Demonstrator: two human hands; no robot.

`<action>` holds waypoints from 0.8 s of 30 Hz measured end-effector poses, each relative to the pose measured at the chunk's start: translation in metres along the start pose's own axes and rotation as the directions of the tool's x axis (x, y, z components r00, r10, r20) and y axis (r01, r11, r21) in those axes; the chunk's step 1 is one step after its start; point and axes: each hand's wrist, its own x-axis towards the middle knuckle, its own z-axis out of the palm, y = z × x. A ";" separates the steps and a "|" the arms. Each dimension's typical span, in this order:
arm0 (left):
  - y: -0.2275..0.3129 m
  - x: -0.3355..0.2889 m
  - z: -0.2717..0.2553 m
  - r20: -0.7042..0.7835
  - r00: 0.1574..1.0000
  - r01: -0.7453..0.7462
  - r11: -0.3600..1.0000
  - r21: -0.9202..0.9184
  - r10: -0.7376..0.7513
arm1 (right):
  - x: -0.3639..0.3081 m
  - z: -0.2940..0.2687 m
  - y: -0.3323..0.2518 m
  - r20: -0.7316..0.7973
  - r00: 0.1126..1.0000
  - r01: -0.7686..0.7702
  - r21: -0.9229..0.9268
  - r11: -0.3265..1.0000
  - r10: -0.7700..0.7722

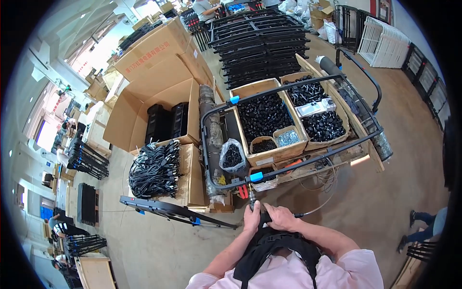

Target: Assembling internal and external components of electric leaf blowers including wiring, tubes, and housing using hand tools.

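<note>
Close in front of my body, my left hand [252, 219] is closed around the front of an air drill, just behind its metal chuck [252, 194]. My right hand [283, 218] wraps the drill's dark rear part, and a thin hose [317, 207] runs off beside it. The chuck points away from me at the near rail of a black tubular frame [308, 160]; whether the tip touches the rail cannot be made out. This frame lies across the bench, with a blue clip [256, 177] on its near rail and another blue clip [235, 99] farther back. Red-handled pliers [243, 192] are beside the chuck.
Beyond the rail are boxes of black knobs [264, 113], a bag of small black parts [232, 156] and a box of silver screws [288, 138]. Coiled black cables [156, 168] fill a carton at left. A second black frame [166, 207] leans low at left. Stacked frames [260, 43] stand behind.
</note>
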 end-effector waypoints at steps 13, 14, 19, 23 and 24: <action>-0.010 0.021 0.001 -0.015 0.999 -0.031 0.998 0.053 0.032 | 0.010 -0.019 -0.009 0.053 0.997 -0.054 0.037 0.998 0.052; -0.011 0.023 0.001 -0.029 0.999 -0.022 0.999 0.042 0.023 | 0.011 -0.016 -0.009 0.049 0.997 -0.053 0.040 0.998 0.051; -0.014 0.023 0.001 -0.032 0.999 -0.020 0.999 0.036 0.021 | 0.011 0.002 -0.007 -0.080 0.996 0.052 0.050 0.997 -0.048; -0.016 0.019 0.002 0.007 1.000 0.012 1.000 -0.020 -0.012 | 0.005 0.001 -0.007 -0.032 0.999 0.014 0.046 0.999 -0.013; -0.017 0.017 0.001 0.007 1.000 0.015 1.000 -0.020 -0.015 | 0.004 0.003 -0.006 -0.043 0.999 0.031 0.051 0.998 -0.029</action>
